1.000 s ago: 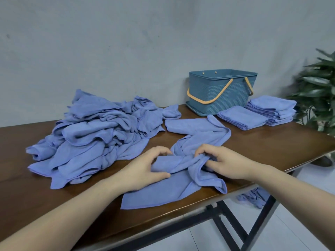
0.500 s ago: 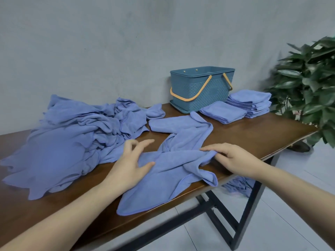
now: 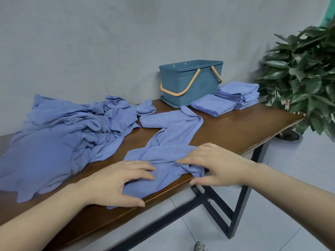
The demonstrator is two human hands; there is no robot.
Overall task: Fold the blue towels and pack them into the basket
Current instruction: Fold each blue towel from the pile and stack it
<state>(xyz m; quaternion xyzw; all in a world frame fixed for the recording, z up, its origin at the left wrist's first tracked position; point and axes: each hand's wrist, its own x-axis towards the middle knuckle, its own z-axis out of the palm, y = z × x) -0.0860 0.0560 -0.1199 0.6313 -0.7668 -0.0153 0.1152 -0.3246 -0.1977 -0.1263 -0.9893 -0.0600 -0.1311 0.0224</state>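
Observation:
A crumpled blue towel (image 3: 163, 154) lies at the table's front edge. My left hand (image 3: 116, 182) rests flat on its near left part, fingers straight. My right hand (image 3: 215, 163) lies on its right end with fingers stretched over the bunched corner. A second loose towel (image 3: 168, 118) stretches behind it. A big pile of unfolded blue towels (image 3: 59, 138) covers the left of the table. The teal basket (image 3: 192, 82) with orange handles stands at the back. Two stacks of folded towels (image 3: 239, 95) sit to the right of it.
The brown wooden table (image 3: 235, 131) has a black metal frame, and its right end is bare. A leafy potted plant (image 3: 304, 77) stands on the floor past the right end. Grey wall runs behind the table.
Both hands have slid toward the table's front edge over the towel, the left from its upper left part to its near part. The view has swung further right.

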